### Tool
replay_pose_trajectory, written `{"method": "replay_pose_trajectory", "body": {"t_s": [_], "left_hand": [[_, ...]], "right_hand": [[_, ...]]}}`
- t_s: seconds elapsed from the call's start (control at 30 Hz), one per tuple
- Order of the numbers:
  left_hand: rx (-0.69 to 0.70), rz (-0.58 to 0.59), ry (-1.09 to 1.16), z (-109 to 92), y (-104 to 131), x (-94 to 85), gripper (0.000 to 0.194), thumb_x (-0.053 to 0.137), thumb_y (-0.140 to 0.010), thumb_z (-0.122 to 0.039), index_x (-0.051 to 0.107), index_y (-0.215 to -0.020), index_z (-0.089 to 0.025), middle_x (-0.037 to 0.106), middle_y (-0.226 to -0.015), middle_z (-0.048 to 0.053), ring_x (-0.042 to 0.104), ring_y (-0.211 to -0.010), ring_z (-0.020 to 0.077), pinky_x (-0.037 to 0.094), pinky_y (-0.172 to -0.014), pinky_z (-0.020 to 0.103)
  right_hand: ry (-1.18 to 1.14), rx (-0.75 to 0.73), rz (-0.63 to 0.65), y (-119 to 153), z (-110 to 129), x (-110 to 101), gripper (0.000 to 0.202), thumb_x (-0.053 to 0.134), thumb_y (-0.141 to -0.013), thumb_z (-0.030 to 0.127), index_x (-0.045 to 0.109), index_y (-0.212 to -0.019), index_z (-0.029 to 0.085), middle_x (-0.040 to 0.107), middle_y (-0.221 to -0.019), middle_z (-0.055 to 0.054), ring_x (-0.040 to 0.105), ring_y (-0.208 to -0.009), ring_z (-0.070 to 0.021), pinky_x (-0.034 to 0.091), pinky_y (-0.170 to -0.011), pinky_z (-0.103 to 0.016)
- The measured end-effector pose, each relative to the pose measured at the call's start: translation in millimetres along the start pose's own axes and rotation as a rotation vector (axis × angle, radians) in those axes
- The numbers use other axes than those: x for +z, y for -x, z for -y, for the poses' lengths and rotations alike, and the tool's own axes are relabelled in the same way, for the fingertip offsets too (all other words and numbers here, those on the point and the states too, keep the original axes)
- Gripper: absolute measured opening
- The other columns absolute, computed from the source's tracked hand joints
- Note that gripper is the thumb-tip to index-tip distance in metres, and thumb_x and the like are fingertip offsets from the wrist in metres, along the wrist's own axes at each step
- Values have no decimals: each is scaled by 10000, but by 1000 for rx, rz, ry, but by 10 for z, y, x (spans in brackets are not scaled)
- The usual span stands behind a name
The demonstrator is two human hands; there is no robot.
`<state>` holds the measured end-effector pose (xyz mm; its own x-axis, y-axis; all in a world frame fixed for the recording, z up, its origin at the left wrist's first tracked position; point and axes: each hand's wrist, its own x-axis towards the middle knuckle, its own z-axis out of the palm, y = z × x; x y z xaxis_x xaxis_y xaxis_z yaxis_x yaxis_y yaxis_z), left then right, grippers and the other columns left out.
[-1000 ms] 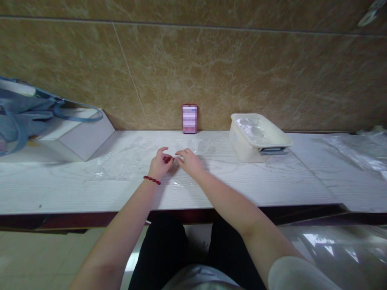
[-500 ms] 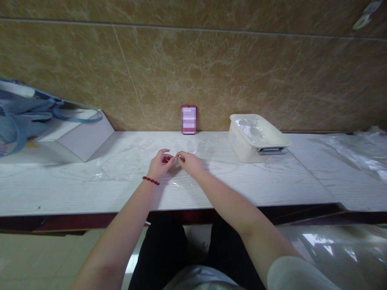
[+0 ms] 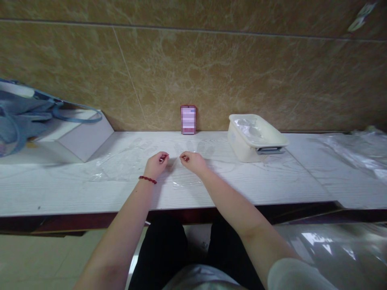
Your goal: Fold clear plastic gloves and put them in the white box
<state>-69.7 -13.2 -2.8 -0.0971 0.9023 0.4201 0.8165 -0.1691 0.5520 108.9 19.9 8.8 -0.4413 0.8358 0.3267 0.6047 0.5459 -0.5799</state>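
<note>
My dark-clad legs (image 3: 163,249) are tucked below the front edge of a white wood-grain tabletop (image 3: 90,197); a strand of red beads (image 3: 148,179) circles my left wrist. Clear plastic film (image 3: 183,184) lies on the tabletop just nearer to me than the gap between my hands, its outline hard to make out. I judge it very light, limp and slick, likely to crease or cling — best taken at one edge, between thumb and fingertip. My left hand (image 3: 157,164) and right hand (image 3: 193,162) face each other, well short of touching, each closed to a pinch — whether any film is caught in either, I cannot tell. Farther off, to the right, stands a cream container (image 3: 243,147); behind, a phone (image 3: 188,120) leans against the brown marbled wall (image 3: 193,72).
</note>
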Motion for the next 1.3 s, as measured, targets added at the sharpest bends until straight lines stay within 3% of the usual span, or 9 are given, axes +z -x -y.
{"method": "replay_pose_trajectory", "body": {"t_s": [0.17,0.4,0.6,0.8,1.3], "left_hand": [[4,29,-32,18,-5,-1,191,458,-738,-318,576,-810,-186,640,-738,20,586,-666,139,449,-624,231],[29,109,-37,19,0,10,200,453,-733,-319,579,-833,-199,647,-778,16,592,-690,141,455,-652,235],[80,162,-68,42,4,3,216,448,-732,-323,598,-837,-208,653,-825,26,597,-722,157,457,-694,259],[103,187,-103,58,-9,-11,230,448,-730,-342,620,-825,-222,657,-843,27,589,-789,178,448,-735,278],[274,236,-103,118,-31,36,303,451,-737,-393,628,-903,-212,629,-947,55,541,-918,187,402,-854,338]], "right_hand": [[-37,16,34,11,20,-80,185,460,-723,166,618,-806,217,651,-777,25,578,-685,-92,415,-641,-177],[24,123,-32,5,21,-49,284,431,-767,405,624,-719,201,643,-680,-5,574,-639,-116,394,-573,-201],[-24,209,23,-23,-62,-5,99,527,-682,231,616,-708,195,640,-678,7,572,-631,-100,402,-582,-185],[-71,242,63,-42,-112,-13,177,528,-624,114,610,-762,188,630,-685,15,565,-641,-92,409,-593,-179],[-67,349,100,-36,-137,-58,296,564,-631,120,554,-912,212,608,-693,39,535,-598,-77,390,-569,-171]]}}
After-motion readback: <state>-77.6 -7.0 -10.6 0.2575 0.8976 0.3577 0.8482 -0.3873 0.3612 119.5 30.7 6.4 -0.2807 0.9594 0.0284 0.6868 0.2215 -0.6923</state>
